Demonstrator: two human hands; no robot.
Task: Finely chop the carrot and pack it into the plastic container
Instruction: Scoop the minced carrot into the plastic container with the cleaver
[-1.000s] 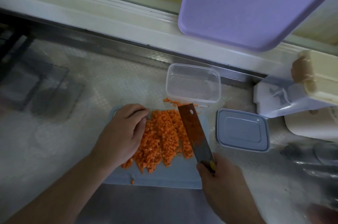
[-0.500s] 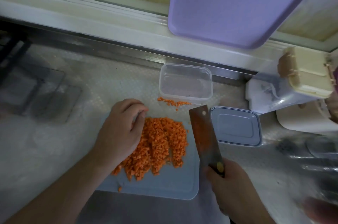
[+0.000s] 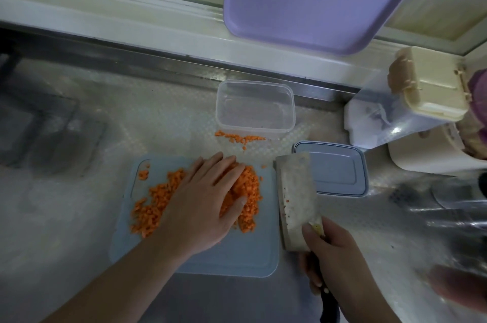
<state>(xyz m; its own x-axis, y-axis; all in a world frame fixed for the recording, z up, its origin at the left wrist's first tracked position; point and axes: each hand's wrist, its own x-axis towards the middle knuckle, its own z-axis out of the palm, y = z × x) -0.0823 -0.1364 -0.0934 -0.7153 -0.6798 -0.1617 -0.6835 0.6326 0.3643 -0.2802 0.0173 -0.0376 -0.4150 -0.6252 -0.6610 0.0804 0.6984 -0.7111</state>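
The finely chopped carrot lies in a loose heap on the pale blue cutting board, with the left hand resting flat on top of it, fingers straight and slightly spread. Just right of the board the right hand grips the dark handle of a cleaver, its broad blade lying flat beside the board's right edge. Farther back the clear plastic container stands empty with a few spilled carrot bits on the counter along its near side, and its blue lid lies to the right, partly under the blade tip.
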